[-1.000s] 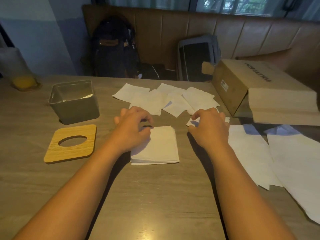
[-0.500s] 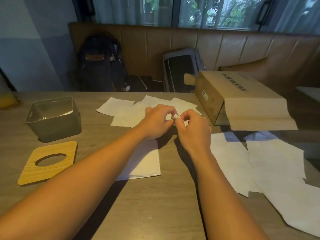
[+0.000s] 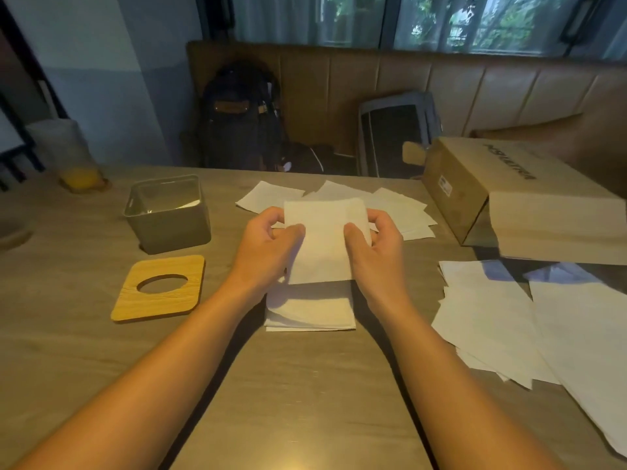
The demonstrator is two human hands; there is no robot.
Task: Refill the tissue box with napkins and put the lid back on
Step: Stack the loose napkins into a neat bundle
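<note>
A white napkin is held up between my left hand and my right hand, each pinching one side edge. Under it on the table lies a neat stack of folded napkins. The grey tissue box stands open to the left, with a bit of white showing inside. Its wooden lid, with an oval hole, lies flat in front of the box. More loose napkins are spread behind my hands.
A tan cardboard box lies on its side at the right. Large white sheets cover the table's right part. A cup with orange drink stands far left. A backpack rests on the bench behind the table.
My hands picked a napkin from the loose pile at the back, spread it out and brought it nearer, over the folded stack. The camera also tilted up.
</note>
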